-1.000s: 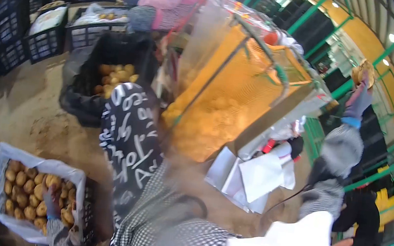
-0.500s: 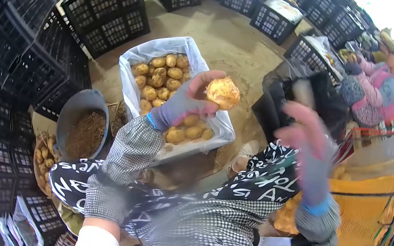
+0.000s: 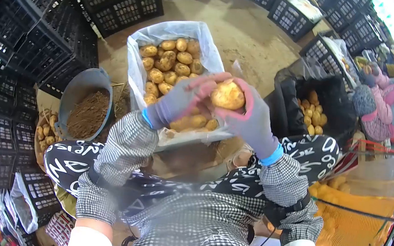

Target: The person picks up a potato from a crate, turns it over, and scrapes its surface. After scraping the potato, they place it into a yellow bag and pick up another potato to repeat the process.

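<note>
The lined crate point(image 3: 136, 65) and black bin point(image 3: 284, 107) flank a passable floor gap point(image 3: 253, 56).

The left hand point(image 3: 178, 101) hides some potatoes point(image 3: 169, 76) in the crate point(image 3: 134, 60); the checked apron point(image 3: 201, 238) is partly blurred.

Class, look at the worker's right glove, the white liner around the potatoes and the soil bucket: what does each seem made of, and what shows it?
Right glove: probably matte grey fabric; pink fingers suggest a rubbery coating, though possibly just dyed.
White liner: likely thin, slightly glossy plastic film; it looks translucent and creased.
Soil bucket: perhaps dull grey-blue plastic; its wall looks smooth.
</note>
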The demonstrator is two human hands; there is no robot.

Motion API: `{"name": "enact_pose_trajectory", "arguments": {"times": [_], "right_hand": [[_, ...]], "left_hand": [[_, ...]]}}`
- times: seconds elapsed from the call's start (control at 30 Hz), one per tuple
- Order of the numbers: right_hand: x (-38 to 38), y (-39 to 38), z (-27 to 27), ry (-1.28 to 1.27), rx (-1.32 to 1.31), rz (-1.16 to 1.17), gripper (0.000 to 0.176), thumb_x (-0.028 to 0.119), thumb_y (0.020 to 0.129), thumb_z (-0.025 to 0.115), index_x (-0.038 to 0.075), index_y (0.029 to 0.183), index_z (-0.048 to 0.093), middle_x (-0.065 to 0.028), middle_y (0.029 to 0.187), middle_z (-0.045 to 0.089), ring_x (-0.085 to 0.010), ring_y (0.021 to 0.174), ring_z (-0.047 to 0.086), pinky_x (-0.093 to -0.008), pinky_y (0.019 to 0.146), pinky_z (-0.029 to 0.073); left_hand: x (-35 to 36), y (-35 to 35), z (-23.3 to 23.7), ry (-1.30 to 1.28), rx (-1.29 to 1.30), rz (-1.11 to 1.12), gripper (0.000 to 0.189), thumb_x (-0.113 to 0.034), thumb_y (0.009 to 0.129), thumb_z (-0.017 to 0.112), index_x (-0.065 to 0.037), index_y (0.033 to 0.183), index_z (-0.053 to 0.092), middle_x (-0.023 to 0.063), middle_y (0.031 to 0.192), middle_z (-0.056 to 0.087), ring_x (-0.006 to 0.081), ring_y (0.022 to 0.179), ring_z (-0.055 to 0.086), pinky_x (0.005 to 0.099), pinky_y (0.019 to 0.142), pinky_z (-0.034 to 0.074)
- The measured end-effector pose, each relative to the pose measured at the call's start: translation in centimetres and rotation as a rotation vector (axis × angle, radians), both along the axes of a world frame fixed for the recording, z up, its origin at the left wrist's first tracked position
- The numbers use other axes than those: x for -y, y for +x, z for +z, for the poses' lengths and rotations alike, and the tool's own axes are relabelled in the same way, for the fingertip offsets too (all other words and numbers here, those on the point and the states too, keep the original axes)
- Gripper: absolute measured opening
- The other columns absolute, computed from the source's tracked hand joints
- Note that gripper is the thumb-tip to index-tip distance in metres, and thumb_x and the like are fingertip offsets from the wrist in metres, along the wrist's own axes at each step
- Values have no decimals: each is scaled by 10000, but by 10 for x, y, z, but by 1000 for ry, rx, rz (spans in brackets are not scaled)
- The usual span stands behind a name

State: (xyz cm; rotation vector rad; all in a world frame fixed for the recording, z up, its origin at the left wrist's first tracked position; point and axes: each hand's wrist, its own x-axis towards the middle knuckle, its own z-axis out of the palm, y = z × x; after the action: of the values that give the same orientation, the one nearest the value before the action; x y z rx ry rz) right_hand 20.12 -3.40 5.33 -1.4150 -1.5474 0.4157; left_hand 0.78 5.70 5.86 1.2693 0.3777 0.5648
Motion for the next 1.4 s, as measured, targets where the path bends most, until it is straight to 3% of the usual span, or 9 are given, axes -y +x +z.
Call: {"name": "enact_pose_trajectory", "arguments": {"times": [0.17,0.37,0.53,0.63,0.83,0.97,1.17,1.23,1.4], "right_hand": [[58,31,67,-58,-308,-301,545,155,744,795,6,1224,586,-100,1099,661,-199,991,646,-307,880,519],[293,74,184,590,-125,-734,383,138,873,571,-53,1205,567,-180,1135,628,-226,932,626,-296,809,512],[461,54,279,935,877,-1135,441,256,937,604,-51,1247,537,-182,1080,639,-207,755,636,-305,653,516],[488,62,342,1057,896,-1479,424,84,809,779,-19,1160,564,-61,881,661,-101,645,600,-202,525,480],[653,156,384,-92,914,-2251,371,208,897,647,32,1215,573,-85,901,669,-140,720,623,-275,628,512],[564,131,370,10,1385,-1749,382,254,984,473,30,1275,580,-120,989,688,-214,818,651,-339,721,516],[260,57,174,166,501,-843,357,146,955,523,-31,1253,605,-124,926,661,-112,705,575,-275,676,477],[181,79,115,199,603,-343,340,-35,831,604,-20,1170,625,-169,1189,647,-241,1002,643,-314,769,530],[44,52,9,-216,-51,-121,385,10,904,588,-20,1287,561,-77,1178,601,-73,810,588,-208,687,480]], "left_hand": [[-75,-24,-99,384,-626,275,590,-449,948,568,-94,1408,470,142,1048,659,144,774,665,269,674,528],[-86,-22,-288,1080,-1118,5,375,-280,901,587,-37,1186,570,83,803,644,184,586,587,298,578,500],[-78,31,-331,1151,-1070,-110,355,-285,923,565,-56,1194,576,88,858,653,205,616,602,315,625,506],[-73,65,-338,1177,-1085,-148,344,-287,937,552,-67,1200,580,92,892,659,217,634,611,325,654,510],[-77,49,-346,1181,-997,-191,325,-292,964,526,-89,1210,588,98,958,670,242,670,629,345,711,518],[-71,10,-362,1263,-684,-248,315,-295,982,509,-103,1217,592,102,1003,678,259,693,641,359,749,523],[-61,13,-254,399,-723,-37,375,-318,957,560,-64,1233,575,103,1088,660,233,832,649,345,804,527],[-64,14,-217,-14,-512,19,406,-327,945,582,-47,1239,568,103,1118,652,220,886,652,338,823,528],[-42,1,-111,-168,-184,11,558,-362,921,630,-7,1330,496,107,1151,648,184,1014,632,323,870,515]]}}
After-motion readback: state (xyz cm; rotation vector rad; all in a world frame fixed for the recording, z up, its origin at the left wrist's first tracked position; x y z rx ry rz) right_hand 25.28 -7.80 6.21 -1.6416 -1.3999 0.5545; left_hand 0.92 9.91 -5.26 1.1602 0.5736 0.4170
